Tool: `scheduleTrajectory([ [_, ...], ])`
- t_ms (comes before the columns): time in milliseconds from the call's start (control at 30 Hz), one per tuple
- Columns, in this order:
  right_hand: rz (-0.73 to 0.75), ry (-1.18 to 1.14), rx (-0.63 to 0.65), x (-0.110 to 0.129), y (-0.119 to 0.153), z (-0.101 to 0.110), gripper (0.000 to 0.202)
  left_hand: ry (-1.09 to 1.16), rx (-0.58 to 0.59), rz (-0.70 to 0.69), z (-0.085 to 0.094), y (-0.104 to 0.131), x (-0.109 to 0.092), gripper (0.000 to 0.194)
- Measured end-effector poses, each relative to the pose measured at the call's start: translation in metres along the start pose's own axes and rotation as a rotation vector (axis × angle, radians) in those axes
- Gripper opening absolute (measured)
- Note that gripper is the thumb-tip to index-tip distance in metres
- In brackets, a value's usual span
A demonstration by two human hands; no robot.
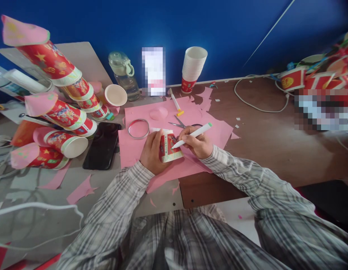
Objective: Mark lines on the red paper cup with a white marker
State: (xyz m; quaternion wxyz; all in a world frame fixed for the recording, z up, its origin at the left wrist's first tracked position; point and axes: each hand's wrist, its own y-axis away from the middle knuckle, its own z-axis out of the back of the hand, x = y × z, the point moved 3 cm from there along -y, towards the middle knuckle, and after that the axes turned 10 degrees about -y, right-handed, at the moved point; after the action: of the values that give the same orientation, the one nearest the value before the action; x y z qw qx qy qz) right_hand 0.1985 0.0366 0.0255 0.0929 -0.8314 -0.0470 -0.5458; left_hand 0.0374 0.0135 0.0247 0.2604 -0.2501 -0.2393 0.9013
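Note:
My left hand (155, 153) is wrapped round a red and white paper cup (168, 147), which lies on its side above the pink paper (134, 150). In my right hand (197, 143) is a white marker (195, 133) with a green end pointing up and right; its tip is at the cup's printed side. Just beyond the hands, scissors (178, 123) lie on the pink paper, partly hidden. A roll of tape (138, 129) is to the left of them, and a marker with a yellow cap (175, 101) lies farther back.
Decorated cup stacks (64, 84) stand and lean at the left, beside a black phone (102, 146). At the back are a water bottle (123, 77), an open cup (116, 95) and a stack of cups (194, 67). A white cable (260, 110) and more red cups (292, 79) are at the right.

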Motion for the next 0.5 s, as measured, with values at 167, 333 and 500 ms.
scheduleTrajectory([
  [167,-0.005,-0.038,0.013,-0.0009,0.0008,0.0008,0.011,0.005,-0.005,0.01,0.0012,-0.0004,-0.0004,0.081],
  [333,-0.018,-0.062,0.008,-0.0003,0.0009,0.0004,0.011,0.017,0.009,0.013,0.0008,-0.0006,-0.0001,0.081],
  [500,-0.025,-0.067,-0.007,-0.0006,0.0001,-0.0002,0.011,0.012,-0.004,0.01,-0.0002,0.0002,-0.0001,0.082],
])
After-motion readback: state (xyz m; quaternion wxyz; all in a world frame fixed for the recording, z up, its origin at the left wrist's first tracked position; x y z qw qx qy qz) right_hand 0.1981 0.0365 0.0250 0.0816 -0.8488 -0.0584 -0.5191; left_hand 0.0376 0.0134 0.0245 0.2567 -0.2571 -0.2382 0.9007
